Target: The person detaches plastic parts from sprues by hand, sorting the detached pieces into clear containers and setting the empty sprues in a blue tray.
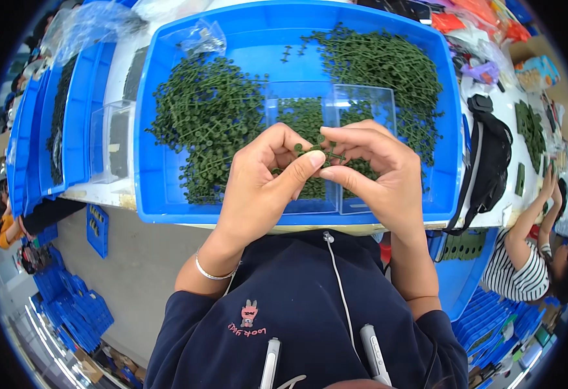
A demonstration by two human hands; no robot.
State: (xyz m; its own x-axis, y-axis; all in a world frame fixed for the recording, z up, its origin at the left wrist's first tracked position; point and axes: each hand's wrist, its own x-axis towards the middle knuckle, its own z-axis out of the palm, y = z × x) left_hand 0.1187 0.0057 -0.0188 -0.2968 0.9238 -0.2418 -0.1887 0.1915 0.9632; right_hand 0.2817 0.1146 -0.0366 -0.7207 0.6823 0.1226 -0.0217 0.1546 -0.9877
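Observation:
Above the front of a big blue tray (pixel 297 16), both my hands are close together. Between the thumb and bent fingers of my left hand (pixel 261 175) are small dark green plastic parts (pixel 301 149) with round ends. My right hand (pixel 381 162) pinches another green plastic part (pixel 336 155), a thin stem with small crosspieces. How the parts touch each other is too small to tell. Beneath the hands stand clear plastic boxes (pixel 365 97) holding more green pieces, partly hidden by my fingers. A large heap of green parts (pixel 206 104) lies left in the tray, another heap (pixel 387 65) right.
A clear plastic bag (pixel 203 39) lies in the tray's far left corner. More blue trays (pixel 83 117) stand to the left. Right of the tray lies a black bag (pixel 485 168). A co-worker in a striped shirt (pixel 517 269) works at the far right.

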